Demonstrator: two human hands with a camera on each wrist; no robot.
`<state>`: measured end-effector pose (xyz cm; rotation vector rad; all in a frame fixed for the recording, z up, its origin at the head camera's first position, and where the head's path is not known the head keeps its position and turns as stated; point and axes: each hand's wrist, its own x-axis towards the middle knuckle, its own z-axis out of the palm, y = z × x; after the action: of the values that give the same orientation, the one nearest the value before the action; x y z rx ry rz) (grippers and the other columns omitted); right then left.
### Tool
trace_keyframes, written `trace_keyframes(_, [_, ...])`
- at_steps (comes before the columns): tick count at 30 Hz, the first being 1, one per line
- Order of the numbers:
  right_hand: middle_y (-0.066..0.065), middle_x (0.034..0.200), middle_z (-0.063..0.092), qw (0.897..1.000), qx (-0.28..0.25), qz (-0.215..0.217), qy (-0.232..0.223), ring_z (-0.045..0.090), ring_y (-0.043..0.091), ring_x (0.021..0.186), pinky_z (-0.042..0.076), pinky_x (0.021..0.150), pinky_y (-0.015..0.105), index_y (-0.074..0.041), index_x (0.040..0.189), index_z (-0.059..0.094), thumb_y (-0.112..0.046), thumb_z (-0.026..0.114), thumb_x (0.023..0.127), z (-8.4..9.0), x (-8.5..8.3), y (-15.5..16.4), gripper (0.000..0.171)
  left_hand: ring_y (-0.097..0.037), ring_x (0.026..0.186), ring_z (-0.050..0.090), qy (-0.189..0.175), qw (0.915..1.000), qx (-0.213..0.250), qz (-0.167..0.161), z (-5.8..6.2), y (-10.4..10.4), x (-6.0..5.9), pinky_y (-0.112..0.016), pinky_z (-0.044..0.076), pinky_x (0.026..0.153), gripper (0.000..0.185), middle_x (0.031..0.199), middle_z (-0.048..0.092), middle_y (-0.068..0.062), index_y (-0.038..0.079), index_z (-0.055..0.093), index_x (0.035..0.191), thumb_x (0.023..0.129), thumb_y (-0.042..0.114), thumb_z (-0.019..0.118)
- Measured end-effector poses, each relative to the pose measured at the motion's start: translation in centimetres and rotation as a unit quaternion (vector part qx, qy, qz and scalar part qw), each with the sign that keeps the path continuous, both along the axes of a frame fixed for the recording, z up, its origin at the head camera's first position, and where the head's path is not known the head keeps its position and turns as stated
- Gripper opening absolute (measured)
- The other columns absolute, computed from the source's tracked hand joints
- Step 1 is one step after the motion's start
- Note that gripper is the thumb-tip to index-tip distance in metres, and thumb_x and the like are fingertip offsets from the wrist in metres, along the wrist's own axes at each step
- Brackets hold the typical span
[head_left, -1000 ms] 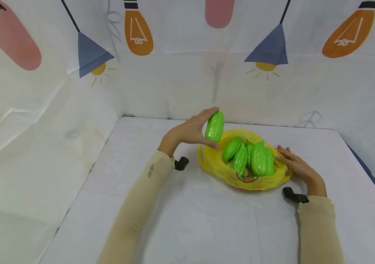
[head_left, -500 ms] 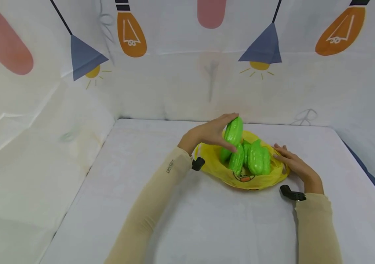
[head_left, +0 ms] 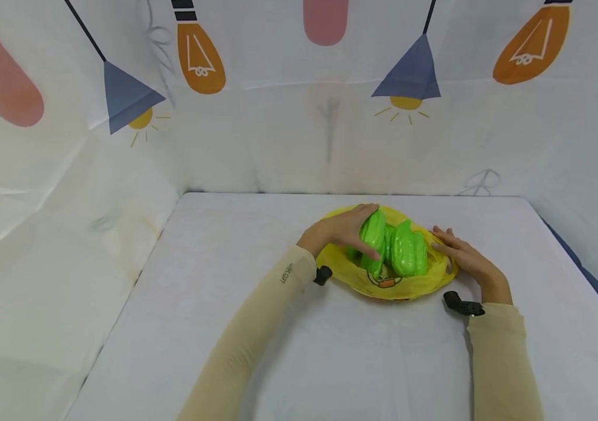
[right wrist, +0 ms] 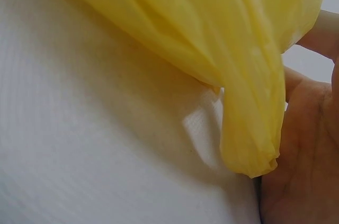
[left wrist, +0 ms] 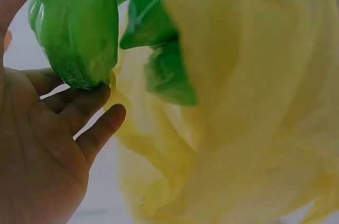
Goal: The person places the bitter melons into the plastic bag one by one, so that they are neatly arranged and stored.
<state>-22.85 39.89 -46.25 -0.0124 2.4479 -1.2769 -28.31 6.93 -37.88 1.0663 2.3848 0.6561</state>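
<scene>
My left hand (head_left: 346, 228) holds a glossy green bell pepper (head_left: 373, 231) between thumb and fingers, low over the mouth of a yellow plastic bag (head_left: 362, 286). In the left wrist view, the lobed pepper (left wrist: 77, 28) stands with its stem end up and its lower end at the fingertips. Several more green peppers (head_left: 408, 251) lie inside the bag, some partly hidden by the left hand. My right hand (head_left: 467, 257) rests against the bag's right rim with its fingers extended. A gathered bag handle (right wrist: 251, 128) hangs in front of the right palm.
The bag sits on a white-covered table (head_left: 373, 362) near its back edge. Behind and to the left hang white sheets (head_left: 278, 134) printed with lamps and bulbs. Each wrist wears a small black camera (head_left: 462, 304).
My left hand has carried the pepper right and down from above the bag's left rim into its mouth, beside the other peppers. The right hand has stayed at the rim.
</scene>
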Motion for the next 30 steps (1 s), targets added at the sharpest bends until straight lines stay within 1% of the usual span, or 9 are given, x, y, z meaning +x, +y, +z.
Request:
trace_keyframes(4, [0.009, 0.164, -0.005, 1.000, 0.002, 0.001, -0.001, -0.025, 0.036, 0.146, -0.015, 0.110, 0.071, -0.016, 0.158, 0.011, -0.047, 0.048, 0.101, -0.1, -0.1, -0.2, 0.075, -0.021, 0.153, 0.008, 0.012, 0.9996, -0.026, 0.000, -1.0, 0.3, 0.1, -0.036, 0.017, 0.123, 0.124, 0.166, 0.000, -0.006, 0.014, -0.003, 0.159, 0.075, 0.055, 0.079])
trace_keyframes(8, [0.008, 0.164, -0.006, 1.000, 0.004, 0.003, -0.002, -0.025, 0.036, 0.146, -0.015, 0.109, 0.071, -0.017, 0.158, 0.010, -0.048, 0.048, 0.100, -0.2, -0.2, -0.4, 0.076, -0.021, 0.153, 0.007, 0.020, 0.9986, -0.047, 0.013, -1.8, 0.5, 0.3, -0.037, 0.017, 0.123, 0.124, 0.166, -0.002, -0.004, 0.016, -0.004, 0.159, 0.076, 0.060, 0.077])
trace_keyframes(11, [0.008, 0.164, -0.007, 1.000, 0.004, 0.003, -0.002, -0.025, 0.035, 0.146, -0.015, 0.109, 0.072, -0.017, 0.158, 0.010, -0.048, 0.047, 0.100, -0.2, -0.2, -0.5, 0.075, -0.020, 0.153, 0.006, 0.018, 0.9982, -0.052, 0.022, -2.2, 0.5, 0.3, -0.037, 0.017, 0.123, 0.124, 0.166, -0.004, -0.002, 0.017, -0.006, 0.159, 0.076, 0.063, 0.074])
trace_keyframes(14, [0.007, 0.164, -0.008, 1.000, 0.000, 0.001, -0.003, -0.025, 0.035, 0.147, -0.015, 0.109, 0.071, -0.018, 0.158, 0.010, -0.048, 0.048, 0.100, -0.1, -0.2, -0.5, 0.075, -0.020, 0.153, 0.006, 0.013, 0.9982, -0.051, 0.027, -2.3, 0.4, 0.3, -0.038, 0.016, 0.124, 0.123, 0.166, -0.005, 0.000, 0.019, -0.008, 0.158, 0.077, 0.064, 0.073])
trace_keyframes(17, [0.007, 0.163, -0.008, 1.000, -0.005, 0.000, -0.004, -0.025, 0.034, 0.146, -0.016, 0.109, 0.071, -0.019, 0.158, 0.010, -0.047, 0.048, 0.100, -0.1, -0.1, -0.6, 0.075, -0.019, 0.153, 0.003, 0.010, 0.9982, -0.052, 0.027, -2.4, 0.4, 0.3, -0.042, 0.012, 0.124, 0.123, 0.166, -0.008, 0.001, 0.020, -0.010, 0.158, 0.078, 0.065, 0.071])
trace_keyframes(20, [0.007, 0.163, -0.008, 1.000, -0.008, -0.003, -0.006, -0.025, 0.034, 0.146, -0.016, 0.110, 0.070, -0.018, 0.158, 0.010, -0.046, 0.048, 0.101, -0.1, -0.1, -0.5, 0.075, -0.018, 0.153, -0.001, 0.015, 0.9981, -0.054, 0.024, -2.7, 0.5, 0.3, -0.045, 0.008, 0.124, 0.122, 0.166, -0.011, 0.002, 0.020, -0.012, 0.157, 0.079, 0.066, 0.069])
trace_keyframes(24, [0.007, 0.164, -0.006, 1.000, -0.010, -0.006, -0.007, -0.026, 0.033, 0.146, -0.017, 0.110, 0.069, -0.016, 0.158, 0.010, -0.046, 0.048, 0.101, -0.3, -0.1, -0.5, 0.075, -0.017, 0.153, -0.004, 0.027, 0.9978, -0.058, 0.017, -2.8, 0.6, 0.3, -0.047, 0.006, 0.124, 0.123, 0.165, -0.013, 0.002, 0.017, -0.014, 0.157, 0.079, 0.066, 0.068])
trace_keyframes(30, [0.007, 0.164, -0.006, 1.000, -0.007, -0.005, -0.006, -0.026, 0.034, 0.146, -0.016, 0.109, 0.070, -0.017, 0.158, 0.011, -0.048, 0.048, 0.100, -0.5, -0.2, -0.5, 0.075, -0.019, 0.153, -0.006, 0.050, 0.9963, -0.069, 0.008, -2.6, 0.8, 0.5, -0.049, 0.006, 0.124, 0.127, 0.165, -0.015, 0.001, 0.016, -0.015, 0.157, 0.077, 0.068, 0.070])
